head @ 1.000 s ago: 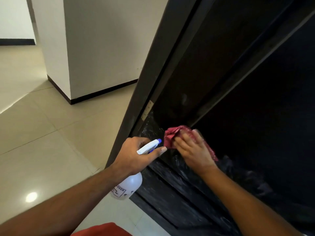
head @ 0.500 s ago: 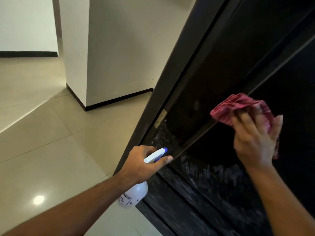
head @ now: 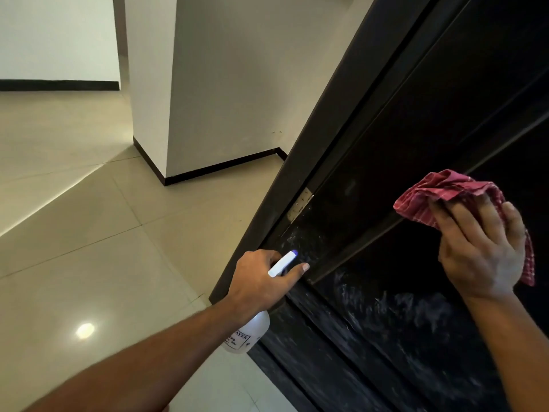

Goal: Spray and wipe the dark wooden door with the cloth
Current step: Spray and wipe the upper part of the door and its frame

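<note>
Up and away from the left hand (head: 261, 281) is where the right hand (head: 481, 251) has travelled: a second ago it rubbed just beside the sprayer tip, and now it sits high and well apart from it, much as half a second ago. This right hand holds a bunched red checked cloth (head: 445, 191) against the dark wooden door (head: 416, 129). Its fingers are bent over the fabric with their tips sunk in the folds, and a loose corner hangs past the outer edge of the palm.

Below that hand, whitish wet streaks (head: 401, 307) smear the door panel, and more streaks show just beyond the left hand's fingertips.

The left hand has kept its place and grips the neck of a white plastic spray bottle (head: 251, 334), fingers wrapped round it and the thumb lying straight along the sprayer head. The blue nozzle tip points at the door, close to it. The bottle's rounded, cloudy body hangs under the wrist and carries a printed label. Whether it holds any liquid cannot be told.

Above the left hand, a pale metal hinge (head: 300, 205) sits on the door edge. Off to that hand's outer side lie glossy beige floor tiles (head: 89, 233) and a white pillar (head: 225, 84) with a black skirting.
</note>
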